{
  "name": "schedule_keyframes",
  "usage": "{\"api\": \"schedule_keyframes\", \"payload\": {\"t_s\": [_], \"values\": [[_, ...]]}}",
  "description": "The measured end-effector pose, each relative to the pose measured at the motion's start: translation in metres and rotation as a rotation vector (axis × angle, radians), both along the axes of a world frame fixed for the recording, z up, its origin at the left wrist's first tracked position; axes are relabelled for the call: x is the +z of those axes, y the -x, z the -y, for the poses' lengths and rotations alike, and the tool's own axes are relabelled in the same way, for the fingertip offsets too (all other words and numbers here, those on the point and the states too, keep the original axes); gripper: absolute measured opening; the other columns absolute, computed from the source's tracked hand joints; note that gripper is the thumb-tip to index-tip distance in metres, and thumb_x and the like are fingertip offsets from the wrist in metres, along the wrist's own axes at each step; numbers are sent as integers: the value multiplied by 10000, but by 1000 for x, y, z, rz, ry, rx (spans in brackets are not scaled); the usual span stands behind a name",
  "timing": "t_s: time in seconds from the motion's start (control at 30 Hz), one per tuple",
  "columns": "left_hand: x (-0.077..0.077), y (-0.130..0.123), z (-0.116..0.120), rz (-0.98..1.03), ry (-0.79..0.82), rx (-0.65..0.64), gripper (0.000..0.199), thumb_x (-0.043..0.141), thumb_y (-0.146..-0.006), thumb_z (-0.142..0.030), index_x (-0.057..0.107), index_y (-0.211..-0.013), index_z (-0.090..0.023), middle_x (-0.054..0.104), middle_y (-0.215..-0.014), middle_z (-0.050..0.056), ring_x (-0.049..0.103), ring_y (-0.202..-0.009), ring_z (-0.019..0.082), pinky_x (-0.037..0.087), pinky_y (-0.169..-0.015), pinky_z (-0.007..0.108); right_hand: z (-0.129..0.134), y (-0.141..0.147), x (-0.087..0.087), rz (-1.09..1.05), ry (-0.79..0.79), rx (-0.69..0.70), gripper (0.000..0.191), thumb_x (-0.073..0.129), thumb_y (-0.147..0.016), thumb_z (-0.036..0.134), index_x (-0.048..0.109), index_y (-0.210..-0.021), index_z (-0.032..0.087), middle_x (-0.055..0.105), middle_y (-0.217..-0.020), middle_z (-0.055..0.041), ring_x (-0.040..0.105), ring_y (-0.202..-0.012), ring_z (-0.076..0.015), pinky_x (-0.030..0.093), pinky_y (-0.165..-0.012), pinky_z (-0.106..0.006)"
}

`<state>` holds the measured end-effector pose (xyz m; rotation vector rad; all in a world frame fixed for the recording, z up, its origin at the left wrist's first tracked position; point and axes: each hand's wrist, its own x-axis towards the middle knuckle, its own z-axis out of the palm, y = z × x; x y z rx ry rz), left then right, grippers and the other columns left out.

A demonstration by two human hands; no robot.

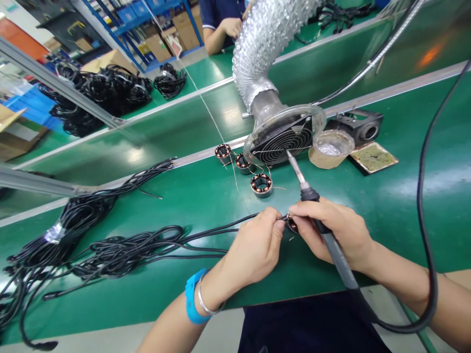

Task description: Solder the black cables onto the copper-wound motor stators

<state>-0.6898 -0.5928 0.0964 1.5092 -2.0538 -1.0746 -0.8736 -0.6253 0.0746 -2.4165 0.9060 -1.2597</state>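
My left hand (257,245) is closed, thumb and forefinger pinching the end of a black cable (221,228) that runs in from the left. Close beside it, my right hand (336,233) grips a soldering iron (336,255) whose tip points up and away, towards the fan grille. The thumb and forefinger of that hand also reach a motor stator (292,224), mostly hidden by the fingers, where the cable end meets it. Another copper-wound stator (261,185) sits on the green bench beyond my hands, with two more stators (222,154) behind it.
A fume extractor fan (285,142) on a silver duct (261,54) stands ahead. To its right are a solder pot (331,148), a sponge tray (374,158) and an iron holder (355,126). Bundled black cables (125,252) lie left. Across the bench is a person's hand (231,27).
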Motion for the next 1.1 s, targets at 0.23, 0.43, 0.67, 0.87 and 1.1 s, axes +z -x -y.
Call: {"api": "schedule_keyframes", "payload": {"t_s": [0.23,0.43,0.67,0.87,1.1], "values": [[-9,5,-3,96,339,180,88,465,-947,-190,547,-915,-193,595,-790,-4,552,-673,129,389,-618,258,1,-2,-4,15,51,8,299,603,-857,51,559,-1113,201,691,-842,-16,641,-696,-122,545,-667,-244],[-13,4,-4,24,426,198,56,501,-928,-161,520,-890,-197,611,-786,-5,564,-657,113,401,-591,228,0,-5,-6,10,52,30,290,588,-875,56,559,-1118,212,711,-842,-17,675,-716,-125,550,-662,-239],[-12,4,-5,-29,314,149,77,466,-926,-171,474,-858,-207,575,-749,-5,526,-613,121,393,-581,243,-5,-10,-5,101,46,42,314,635,-841,51,575,-1103,213,700,-818,-8,682,-711,-132,560,-669,-240],[-3,1,-2,-5,194,101,68,433,-959,-217,491,-927,-206,585,-824,7,533,-701,143,389,-649,275,-3,-5,0,124,54,33,312,599,-828,26,601,-1080,211,647,-716,25,594,-603,-107,483,-571,-232],[-1,-13,9,-269,-340,60,190,442,-986,-353,485,-873,-207,522,-739,-39,441,-655,109,334,-605,251,-3,6,1,-20,39,115,329,518,-867,29,604,-1123,215,575,-643,49,508,-528,-86,422,-516,-223]]}}
